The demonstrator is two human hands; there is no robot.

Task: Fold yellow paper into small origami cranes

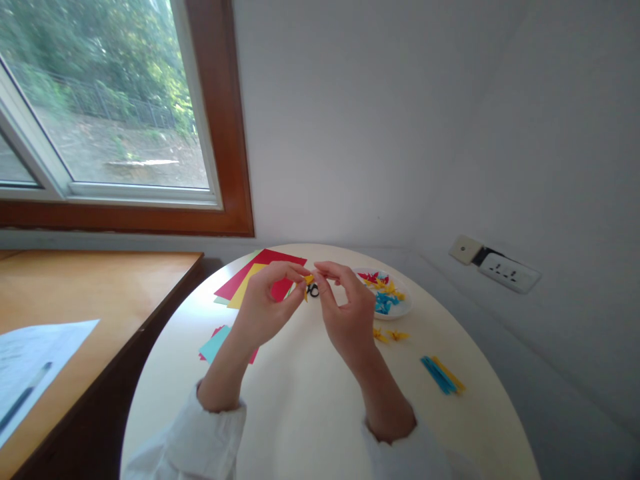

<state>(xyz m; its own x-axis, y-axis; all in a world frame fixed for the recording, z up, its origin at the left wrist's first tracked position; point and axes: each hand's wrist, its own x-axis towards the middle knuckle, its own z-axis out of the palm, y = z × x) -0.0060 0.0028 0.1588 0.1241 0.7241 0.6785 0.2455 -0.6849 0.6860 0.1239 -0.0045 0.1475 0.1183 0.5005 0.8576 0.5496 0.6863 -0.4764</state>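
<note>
Above the middle of the round table, a small yellow folded paper crane (309,279) is pinched between both hands. My left hand (267,303) has its thumb and index finger closed on the crane from the left. From the right, my right hand (347,307) also pinches at it with thumb and fingertips. The crane's exact shape is partly hidden by the fingers. Behind it, black scissors handles (314,291) show on the table. Beyond my right hand, a white plate (407,308) bears red, yellow and blue paper cranes.
On the white round table (300,413), red paper (280,257) and yellow paper (245,291) lie behind my left hand. Smaller blue squares (215,345) are nearer. Two yellow cranes (397,335) and blue and yellow strips (440,375) lie right. A wooden desk (125,287) stands left.
</note>
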